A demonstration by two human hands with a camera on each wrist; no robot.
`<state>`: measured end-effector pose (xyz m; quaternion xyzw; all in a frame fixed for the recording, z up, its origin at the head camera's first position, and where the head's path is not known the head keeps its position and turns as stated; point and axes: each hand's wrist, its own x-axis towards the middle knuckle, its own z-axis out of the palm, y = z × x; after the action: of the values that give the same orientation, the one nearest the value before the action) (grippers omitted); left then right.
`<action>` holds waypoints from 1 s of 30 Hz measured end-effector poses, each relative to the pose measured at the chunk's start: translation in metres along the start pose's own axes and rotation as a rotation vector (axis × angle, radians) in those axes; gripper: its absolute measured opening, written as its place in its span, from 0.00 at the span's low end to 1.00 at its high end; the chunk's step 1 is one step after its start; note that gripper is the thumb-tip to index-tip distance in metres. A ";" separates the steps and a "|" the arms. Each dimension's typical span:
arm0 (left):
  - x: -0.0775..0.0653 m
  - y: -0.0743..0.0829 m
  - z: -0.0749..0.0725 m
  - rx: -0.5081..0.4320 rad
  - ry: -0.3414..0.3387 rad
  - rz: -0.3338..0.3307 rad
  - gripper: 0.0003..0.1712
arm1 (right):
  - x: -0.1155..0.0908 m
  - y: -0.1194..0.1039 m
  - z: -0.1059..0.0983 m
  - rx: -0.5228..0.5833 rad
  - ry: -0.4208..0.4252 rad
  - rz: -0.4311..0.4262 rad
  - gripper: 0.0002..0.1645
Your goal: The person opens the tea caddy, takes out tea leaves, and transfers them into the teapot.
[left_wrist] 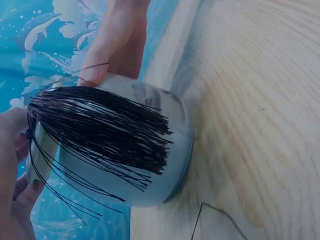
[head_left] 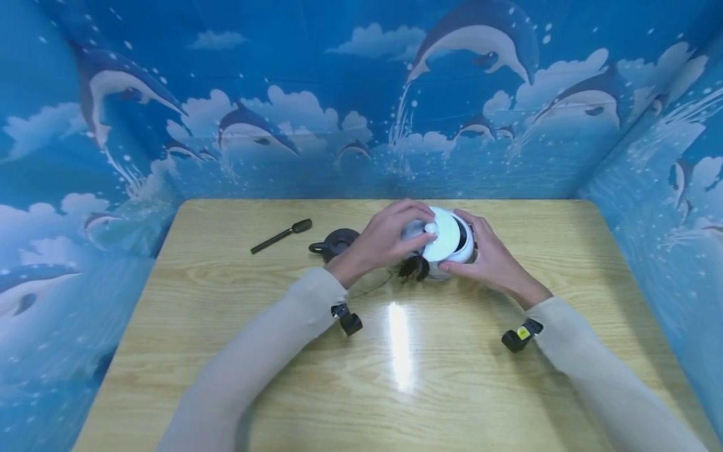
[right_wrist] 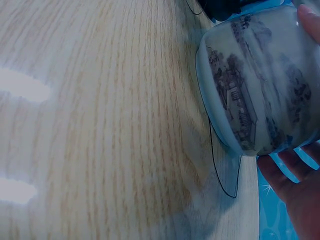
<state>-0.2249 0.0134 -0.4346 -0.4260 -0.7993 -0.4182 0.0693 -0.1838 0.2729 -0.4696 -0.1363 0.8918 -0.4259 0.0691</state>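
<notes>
A white porcelain jar (right_wrist: 280,90) with a dark landscape picture stands near the back of the table. Its white lid (head_left: 443,242) sits shifted to the left, and a dark gap shows along the right of the rim. My left hand (head_left: 390,237) pinches the lid's round knob (head_left: 431,228) between thumb and fingers. Round the jar's right side my right hand (head_left: 488,254) grips the body, thumb in front. A black tassel (left_wrist: 105,132) hangs by the lid over the jar's front; its strands fan out in the left wrist view.
Left of the jar, partly behind the left forearm, is a small dark teapot (head_left: 341,238). A slim black tool with a thicker end (head_left: 282,235) lies farther left. Thin dark cord (right_wrist: 214,160) loops on the wooden table (head_left: 452,376) by the jar. Dolphin-printed cloth (head_left: 282,163) encloses the table's back and sides.
</notes>
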 end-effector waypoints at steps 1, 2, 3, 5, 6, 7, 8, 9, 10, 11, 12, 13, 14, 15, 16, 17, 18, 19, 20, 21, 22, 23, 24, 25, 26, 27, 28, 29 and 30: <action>0.001 0.001 0.001 0.001 -0.005 -0.014 0.17 | 0.000 0.000 0.000 0.001 0.000 -0.001 0.66; 0.001 0.001 0.002 0.000 -0.008 -0.025 0.16 | 0.000 0.000 0.000 0.003 0.001 -0.003 0.66; 0.002 0.001 0.003 0.002 -0.011 -0.035 0.16 | 0.000 0.000 0.000 0.003 0.002 -0.004 0.66; 0.003 0.002 0.005 0.007 -0.013 -0.045 0.16 | -0.001 0.000 -0.001 -0.001 0.006 -0.008 0.66; 0.004 0.002 0.005 0.011 -0.014 -0.049 0.16 | -0.001 0.000 -0.001 -0.003 0.008 -0.009 0.66; 0.005 0.002 0.006 0.018 -0.015 -0.055 0.16 | -0.001 0.000 -0.001 -0.004 0.008 -0.012 0.66; 0.005 0.002 0.006 0.024 -0.017 -0.059 0.16 | -0.001 0.000 -0.001 -0.006 0.009 -0.012 0.66; 0.006 0.002 0.007 0.028 -0.021 -0.067 0.16 | -0.001 0.000 -0.001 -0.007 0.009 -0.012 0.66; 0.007 0.002 0.007 0.032 -0.024 -0.074 0.17 | -0.001 0.000 -0.001 -0.006 0.008 -0.011 0.66; 0.008 0.003 0.007 0.036 -0.028 -0.084 0.17 | -0.001 0.000 -0.001 -0.004 0.006 -0.009 0.66; 0.009 0.003 0.007 0.038 -0.031 -0.093 0.17 | -0.001 0.000 -0.001 -0.002 0.003 -0.008 0.66; 0.010 0.003 0.008 0.043 -0.035 -0.103 0.17 | -0.001 0.000 -0.001 0.003 0.002 -0.008 0.66; 0.010 0.004 0.008 0.046 -0.036 -0.107 0.17 | -0.001 -0.001 -0.001 0.009 0.002 -0.008 0.66; 0.011 0.004 0.009 0.050 -0.035 -0.108 0.17 | -0.001 -0.001 -0.001 0.013 0.002 -0.009 0.66; 0.011 0.004 0.009 0.052 -0.035 -0.112 0.17 | -0.001 -0.001 0.000 0.016 0.002 -0.010 0.66; 0.012 0.004 0.009 0.054 -0.033 -0.114 0.17 | -0.001 0.000 0.000 0.018 0.002 -0.011 0.66; 0.012 0.005 0.010 0.056 -0.030 -0.117 0.17 | -0.001 0.000 0.000 0.020 0.003 -0.012 0.66; 0.013 0.004 0.010 0.057 -0.030 -0.121 0.17 | 0.000 0.000 0.000 0.020 0.004 -0.012 0.66; 0.013 0.004 0.010 0.055 -0.027 -0.124 0.17 | -0.001 0.001 0.000 0.019 0.005 -0.012 0.66; 0.013 0.004 0.011 0.055 -0.027 -0.130 0.17 | 0.000 0.001 0.000 0.018 0.004 -0.013 0.66; 0.013 0.004 0.011 0.051 -0.028 -0.136 0.17 | 0.000 0.001 0.000 0.017 0.004 -0.013 0.65; 0.014 0.004 0.012 0.048 -0.028 -0.137 0.17 | 0.000 0.002 0.000 0.015 0.005 -0.016 0.65; 0.014 0.004 0.012 0.042 -0.031 -0.140 0.17 | 0.000 0.002 0.000 0.013 0.007 -0.017 0.66; 0.015 0.004 0.013 0.036 -0.035 -0.142 0.17 | 0.000 0.002 0.000 0.010 0.009 -0.019 0.66; 0.016 0.004 0.014 0.031 -0.038 -0.140 0.17 | 0.000 0.002 0.000 0.009 0.010 -0.023 0.66; 0.017 0.004 0.014 0.029 -0.041 -0.138 0.17 | 0.000 0.002 0.000 0.008 0.011 -0.026 0.66; 0.018 0.005 0.015 0.024 -0.044 -0.135 0.17 | 0.000 0.003 0.000 0.005 0.011 -0.028 0.66; 0.019 0.005 0.015 0.025 -0.048 -0.135 0.17 | 0.000 0.003 0.000 0.007 0.009 -0.030 0.66; 0.019 0.005 0.016 0.025 -0.052 -0.137 0.17 | 0.000 0.002 0.000 0.009 0.008 -0.030 0.66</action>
<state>-0.2292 0.0386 -0.4327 -0.3799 -0.8332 -0.4010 0.0249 -0.1838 0.2745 -0.4715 -0.1479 0.8879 -0.4315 0.0599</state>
